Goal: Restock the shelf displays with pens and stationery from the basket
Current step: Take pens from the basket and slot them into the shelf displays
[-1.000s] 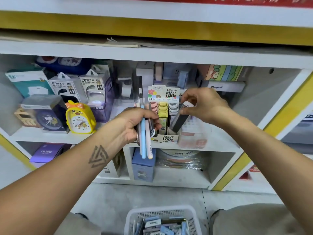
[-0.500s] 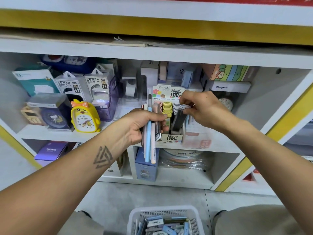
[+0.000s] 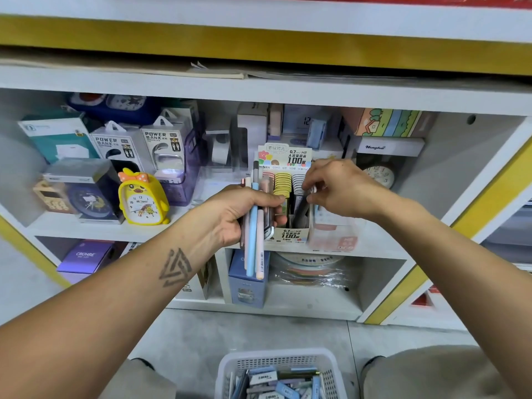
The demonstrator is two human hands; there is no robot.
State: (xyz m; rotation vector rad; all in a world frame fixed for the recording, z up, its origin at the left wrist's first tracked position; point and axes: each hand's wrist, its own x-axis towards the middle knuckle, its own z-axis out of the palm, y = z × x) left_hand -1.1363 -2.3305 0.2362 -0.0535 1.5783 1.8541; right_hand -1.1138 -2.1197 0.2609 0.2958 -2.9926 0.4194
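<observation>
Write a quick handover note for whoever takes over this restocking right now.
Left hand: grip round a bundle of pens, held in front of the shelf.
Right hand: pinching a dark lead case at the right slot of the pencil-lead display box.
Done: display box partly stocked.
Left: seat that case, place the pens, then empty the basket on the floor.

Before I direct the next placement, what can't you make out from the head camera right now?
- Dark case going into the display box: mostly hidden by the right hand; how deep it sits is unclear.
- Left hand grip on the pens: fingers cover the bundle, so no exact count.
- Basket: cut off by the bottom edge.
- Box print: too small to read.
</observation>
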